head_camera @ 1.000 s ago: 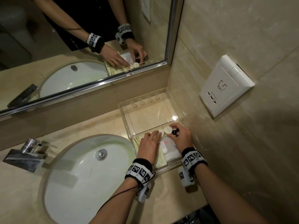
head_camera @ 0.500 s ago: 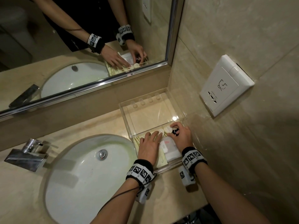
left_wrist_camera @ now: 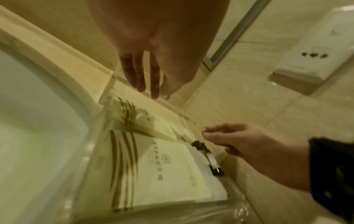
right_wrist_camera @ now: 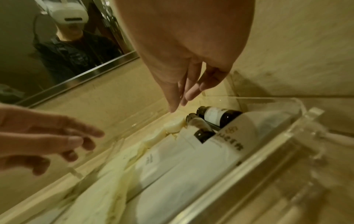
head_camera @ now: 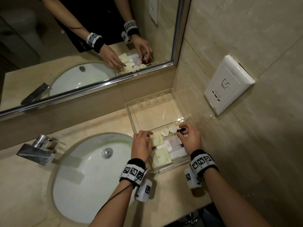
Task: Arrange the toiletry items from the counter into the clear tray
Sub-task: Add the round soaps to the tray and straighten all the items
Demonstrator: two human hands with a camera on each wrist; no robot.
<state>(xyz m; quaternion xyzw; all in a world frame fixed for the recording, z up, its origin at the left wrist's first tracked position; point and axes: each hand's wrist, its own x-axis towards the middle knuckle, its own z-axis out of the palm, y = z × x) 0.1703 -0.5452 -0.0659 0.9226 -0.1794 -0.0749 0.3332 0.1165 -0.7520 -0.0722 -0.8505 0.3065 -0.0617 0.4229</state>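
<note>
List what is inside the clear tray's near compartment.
In the clear tray: cream packets, white sachets, two round soaps and two dark bottles. Anything under the packets or the hands is hidden.

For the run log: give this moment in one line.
left hand: open, over packets | right hand: open, above bottles | clear tray: items inside
</note>
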